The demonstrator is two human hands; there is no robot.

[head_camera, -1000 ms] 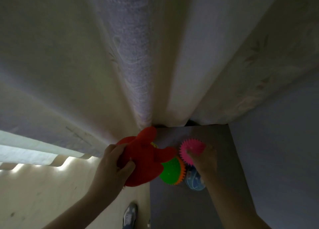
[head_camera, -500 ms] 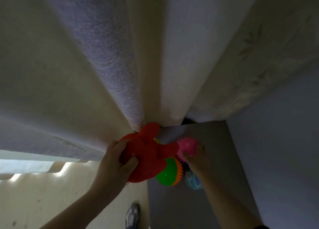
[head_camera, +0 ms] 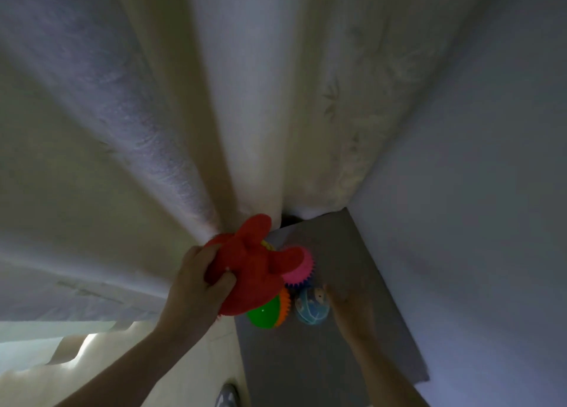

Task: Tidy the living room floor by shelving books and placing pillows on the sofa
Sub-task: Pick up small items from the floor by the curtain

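- Head view: L hand grasps red plush toy, thumb on its front. Toy is held vs. curtain folds, over edge of grey surface.
- R hand looks released, fingers out flat on surface, just beside blue ball; too dim to tell if touching.
- Pink spiky ball partly behind toy; green/orange spiky ball under toy, next to blue ball.
- Shoe on floor, btm edge.

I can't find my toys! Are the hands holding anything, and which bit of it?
The left hand grips the red plush toy by the edge of its rounded body. The right hand holds nothing; it lies open beside the blue ball.
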